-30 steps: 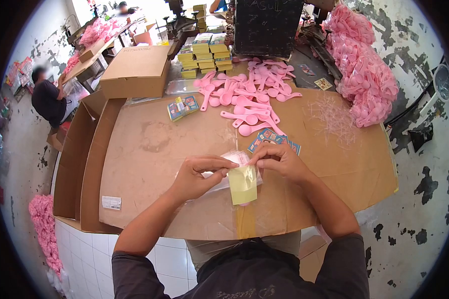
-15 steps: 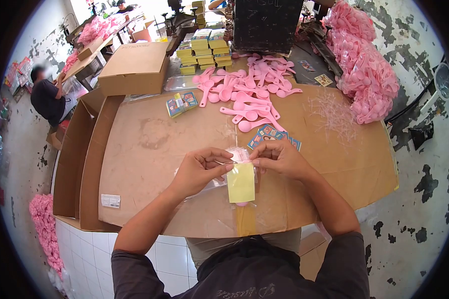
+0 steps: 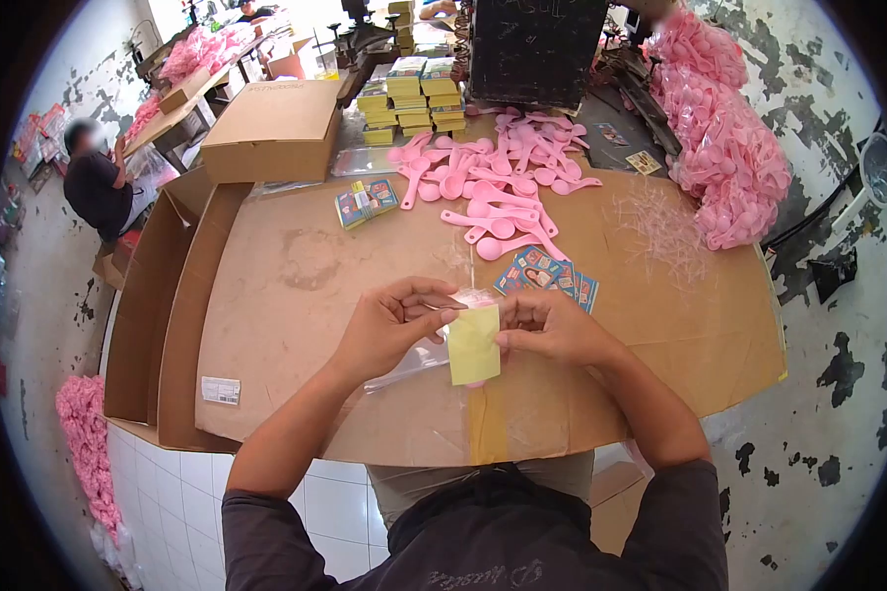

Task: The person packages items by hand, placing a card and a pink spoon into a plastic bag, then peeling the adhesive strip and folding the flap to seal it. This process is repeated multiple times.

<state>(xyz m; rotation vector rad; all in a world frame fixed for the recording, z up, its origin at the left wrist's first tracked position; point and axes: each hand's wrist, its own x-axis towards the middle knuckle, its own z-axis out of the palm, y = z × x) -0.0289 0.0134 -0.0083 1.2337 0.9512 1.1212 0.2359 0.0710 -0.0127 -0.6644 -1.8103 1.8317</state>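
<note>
A yellow card [image 3: 474,347] hangs upright between my hands above the cardboard-covered table, with a bit of pink showing under its lower edge. Pinched at the card's upper left corner is my left hand [image 3: 404,325]. My right hand [image 3: 545,325] grips the card's right edge, thumb in front. Clear plastic [image 3: 409,369] lies behind and left of the card. Just beyond my right hand are blue printed cards [image 3: 537,271]. Farther back is a pile of pink spoons [image 3: 503,187].
A closed cardboard box [image 3: 271,123] stands at the back left, near stacked card bundles [image 3: 409,94]. One card bundle [image 3: 367,203] lies alone. Bagged pink spoons [image 3: 724,148] are heaped at right. Thin clear strips [image 3: 660,231] lie nearby. A person [image 3: 99,182] sits far left.
The yellow card has risen slightly and tilted. My right hand has moved from the card's top down to its right edge. The view has shifted a little.
</note>
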